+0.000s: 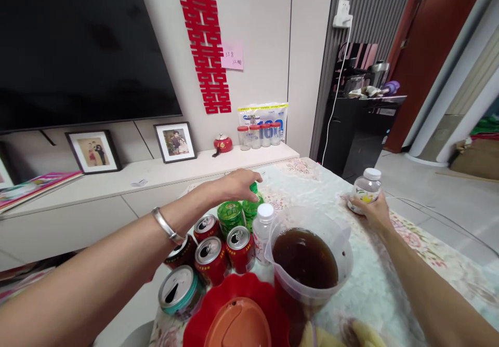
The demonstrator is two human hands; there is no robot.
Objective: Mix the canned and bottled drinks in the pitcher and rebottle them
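Note:
My left hand, with a silver bangle at its wrist, reaches over the far side of the can group. Its fingers are apart and curved around the cap of a green bottle; firm contact cannot be made out. At the right, my right hand grips a clear plastic bottle with a white cap and a flowered label, low at the table's edge. Between my arms stands a translucent plastic pitcher holding dark brown liquid. Beside it is another white-capped bottle.
Several opened red cans, a green container and a teal-rimmed can crowd the left. A red scalloped dish sits in front. Behind the flowered tablecloth, a white cabinet bears photo frames and red-lidded jars.

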